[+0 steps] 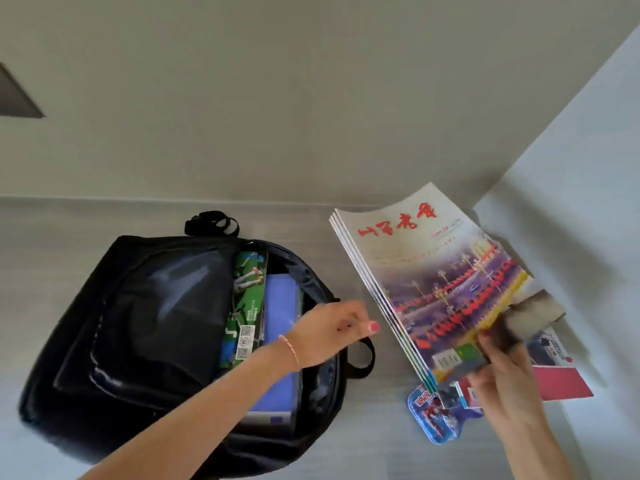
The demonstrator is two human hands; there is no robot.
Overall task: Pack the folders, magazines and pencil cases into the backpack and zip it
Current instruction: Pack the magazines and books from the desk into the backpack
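The right hand (498, 368) gripped a stack of glossy magazines (436, 289) at its near edge, right of the open black fabric backpack (138, 323). The left hand (332, 332), fingers loosely extended, hovered at the opening; it should spread the mouth while the stack slides in flat.

Head-worn camera looks steeply down, close above the table (242, 216).

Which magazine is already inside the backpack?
The green-covered magazine, standing in the open backpack beside a blue folder. The others are a stack held by the right hand.
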